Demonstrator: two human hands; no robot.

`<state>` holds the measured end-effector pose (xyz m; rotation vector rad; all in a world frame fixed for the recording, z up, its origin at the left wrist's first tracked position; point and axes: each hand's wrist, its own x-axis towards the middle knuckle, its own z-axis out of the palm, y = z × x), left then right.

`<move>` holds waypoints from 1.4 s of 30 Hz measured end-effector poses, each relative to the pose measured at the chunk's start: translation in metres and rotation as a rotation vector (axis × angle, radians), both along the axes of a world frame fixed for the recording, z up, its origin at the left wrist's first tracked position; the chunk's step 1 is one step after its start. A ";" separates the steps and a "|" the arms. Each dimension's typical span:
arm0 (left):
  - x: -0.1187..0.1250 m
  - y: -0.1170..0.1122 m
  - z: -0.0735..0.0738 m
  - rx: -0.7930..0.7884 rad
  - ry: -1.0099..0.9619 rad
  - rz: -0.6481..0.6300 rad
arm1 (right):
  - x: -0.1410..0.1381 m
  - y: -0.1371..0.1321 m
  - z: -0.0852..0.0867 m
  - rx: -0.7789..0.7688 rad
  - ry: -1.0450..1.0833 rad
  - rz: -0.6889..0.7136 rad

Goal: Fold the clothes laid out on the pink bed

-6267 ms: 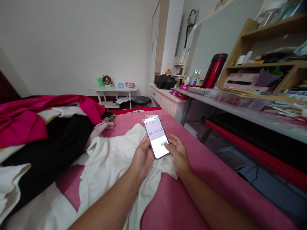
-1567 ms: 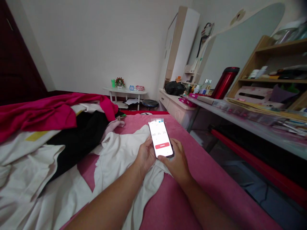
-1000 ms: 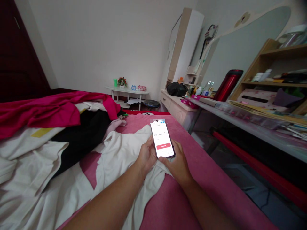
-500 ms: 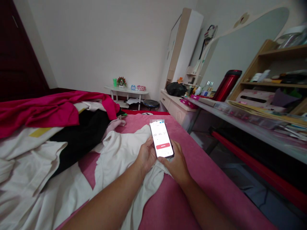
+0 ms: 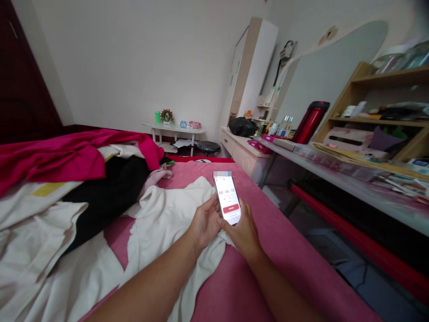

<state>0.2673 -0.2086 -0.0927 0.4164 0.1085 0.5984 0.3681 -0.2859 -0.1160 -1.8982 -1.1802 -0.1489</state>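
Observation:
Both hands hold a phone (image 5: 227, 197) upright above a pink bed (image 5: 284, 241). My left hand (image 5: 204, 222) grips its left edge, fingers curled round it. My right hand (image 5: 244, 230) cups the lower right corner from beneath. The lit screen shows a running timer and a red button. Under the hands lies a white garment (image 5: 167, 214) spread on the bed.
A heap of clothes covers the bed's left side: a magenta piece (image 5: 67, 154), a black one (image 5: 110, 192) and white ones. On the right stands a long desk (image 5: 335, 167) with a red flask (image 5: 310, 121) and a wooden shelf (image 5: 385, 116). A small white table (image 5: 172, 129) stands by the far wall.
The phone's button changed from blue to red and the timer ran on. In the last second the phone sank slightly and tilted; both hands kept their hold.

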 end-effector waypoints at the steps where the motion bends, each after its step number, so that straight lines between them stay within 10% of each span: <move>1: 0.000 0.000 0.000 0.002 -0.004 -0.001 | 0.000 0.000 0.000 -0.007 0.005 -0.009; 42: 0.004 -0.004 -0.003 0.219 0.076 -0.037 | -0.003 0.001 0.002 0.159 0.000 -0.148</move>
